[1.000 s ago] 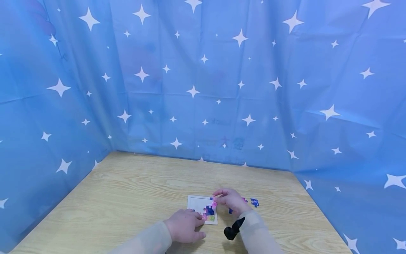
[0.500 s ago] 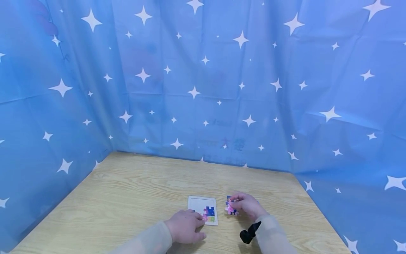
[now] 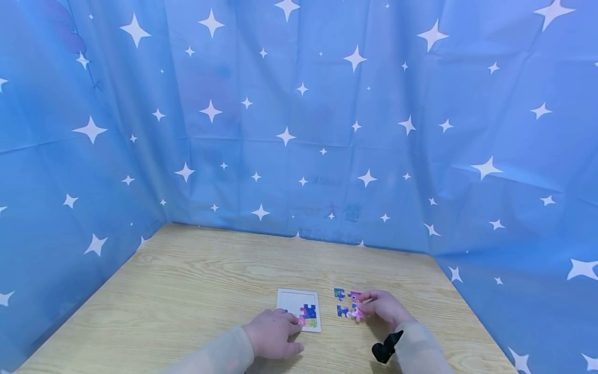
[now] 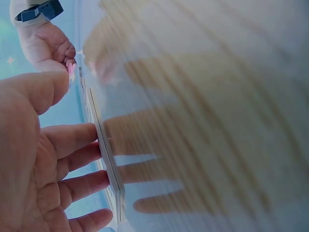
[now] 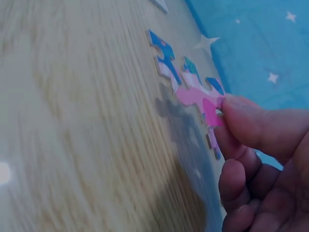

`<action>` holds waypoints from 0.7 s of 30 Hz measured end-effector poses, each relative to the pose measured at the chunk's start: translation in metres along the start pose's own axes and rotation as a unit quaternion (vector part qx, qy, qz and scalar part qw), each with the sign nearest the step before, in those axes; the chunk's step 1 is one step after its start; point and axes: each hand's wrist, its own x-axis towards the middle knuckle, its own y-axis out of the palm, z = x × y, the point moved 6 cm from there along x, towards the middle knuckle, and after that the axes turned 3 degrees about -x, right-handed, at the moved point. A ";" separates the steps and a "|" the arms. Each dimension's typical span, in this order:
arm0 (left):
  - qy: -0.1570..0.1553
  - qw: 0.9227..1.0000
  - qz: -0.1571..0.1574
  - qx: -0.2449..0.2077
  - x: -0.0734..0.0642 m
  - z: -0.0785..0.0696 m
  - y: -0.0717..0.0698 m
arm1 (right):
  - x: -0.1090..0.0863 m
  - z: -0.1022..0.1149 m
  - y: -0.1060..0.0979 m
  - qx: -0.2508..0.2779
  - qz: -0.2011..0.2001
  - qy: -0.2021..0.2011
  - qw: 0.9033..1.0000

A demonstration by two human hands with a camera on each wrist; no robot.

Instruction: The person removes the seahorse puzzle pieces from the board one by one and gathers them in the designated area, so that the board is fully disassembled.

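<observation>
My left hand (image 3: 272,334) lies at the near left corner of a white puzzle tray (image 3: 290,298), its fairly straight fingers touching the rim. Several joined jigsaw pieces (image 3: 309,311), dark blue, pink and green, fill the tray's lower right, partly covered by the fingertips. To the right of the tray, my right hand (image 3: 385,307) pinches a pink jigsaw piece (image 5: 195,96) between thumb and fingers. In the right wrist view this piece is raised over the table and casts a shadow. Loose blue and pink pieces (image 3: 339,294) lie just left of that hand.
Both hands work over a wood-grain table (image 3: 224,270). A blue curtain with white stars (image 3: 261,156) hangs behind it and along both sides. A black strap (image 3: 386,347) is on the right wrist.
My right hand has moved right, from the tray's right side to the loose pieces, carrying the pink piece out of the tray. The left hand stays in place.
</observation>
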 end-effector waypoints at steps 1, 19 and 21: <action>0.000 1.000 -0.001 0.002 0.000 0.000 0.000 | 0.000 -0.001 -0.001 0.000 -0.003 0.004 1.000; 0.007 1.000 0.001 0.007 0.001 0.000 0.001 | 0.003 -0.003 0.001 -0.102 -0.029 -0.013 0.994; 0.009 1.000 0.000 0.007 0.001 0.000 0.001 | 0.004 -0.004 0.001 -0.109 -0.034 -0.007 0.993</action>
